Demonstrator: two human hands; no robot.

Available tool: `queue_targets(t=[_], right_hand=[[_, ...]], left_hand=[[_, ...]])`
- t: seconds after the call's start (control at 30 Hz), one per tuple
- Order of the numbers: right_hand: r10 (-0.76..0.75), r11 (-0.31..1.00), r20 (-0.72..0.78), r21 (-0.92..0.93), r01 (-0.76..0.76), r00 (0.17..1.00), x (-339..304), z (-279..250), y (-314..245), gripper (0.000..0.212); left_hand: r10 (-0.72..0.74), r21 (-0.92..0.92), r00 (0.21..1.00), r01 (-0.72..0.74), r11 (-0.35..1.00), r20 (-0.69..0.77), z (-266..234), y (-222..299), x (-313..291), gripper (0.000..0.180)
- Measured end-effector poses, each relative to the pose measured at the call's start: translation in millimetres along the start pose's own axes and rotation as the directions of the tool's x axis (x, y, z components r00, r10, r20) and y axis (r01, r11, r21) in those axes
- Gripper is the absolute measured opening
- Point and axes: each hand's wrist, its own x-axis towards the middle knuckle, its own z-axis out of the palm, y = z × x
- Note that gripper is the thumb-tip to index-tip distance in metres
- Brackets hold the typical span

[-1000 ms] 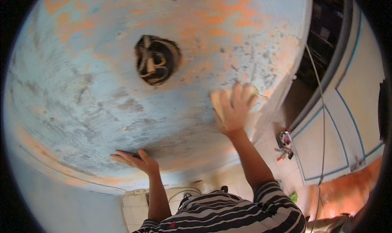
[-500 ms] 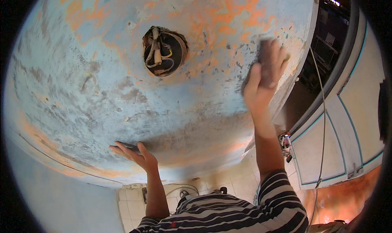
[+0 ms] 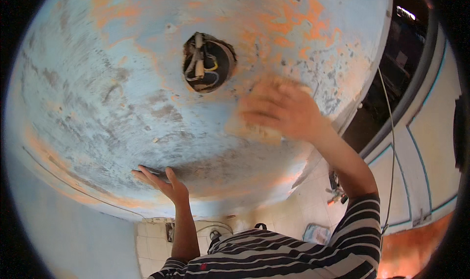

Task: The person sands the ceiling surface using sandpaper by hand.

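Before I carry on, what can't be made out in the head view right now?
All in the head view:
- Right hand: finger grip blurred.
- Pale tan flat pad: outline blurred, partly covered by that hand.
- Dark patch by the spread left hand: object or shadow unclear, fingers partly covering it.
- Round, ragged-edged hole with wires: depth lost in shadow.
- Small red-and-black clutter on the floor: too small, partly behind the right arm.

Thin cable (image 3: pixel 392 132) before pale door (image 3: pixel 438 137)
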Motion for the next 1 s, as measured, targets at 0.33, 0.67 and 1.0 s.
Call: queue_targets(t=[0.33, 0.67, 1.0], right_hand=[[0.091, 0.991, -0.055, 0.104, -0.085, 0.994, 5, -6, 0, 0.029], [0.013, 1.000, -0.014, 0.000, -0.013, 1.000, -16, 5, 14, 0.034], [0.400, 0.631, 0.288, 0.602, -0.490, 0.870, -5, 13, 9, 0.036]], left_hand=[[-0.002, -0.092, 0.999, -0.002, 0.996, -0.045, 9, -1, -1, 0.079], [-0.023, -0.073, 1.000, 0.023, 0.997, -0.002, 12, 6, 1, 0.081], [-0.029, -0.077, 0.998, 0.033, 0.996, 0.052, -4, 15, 2, 0.079]])
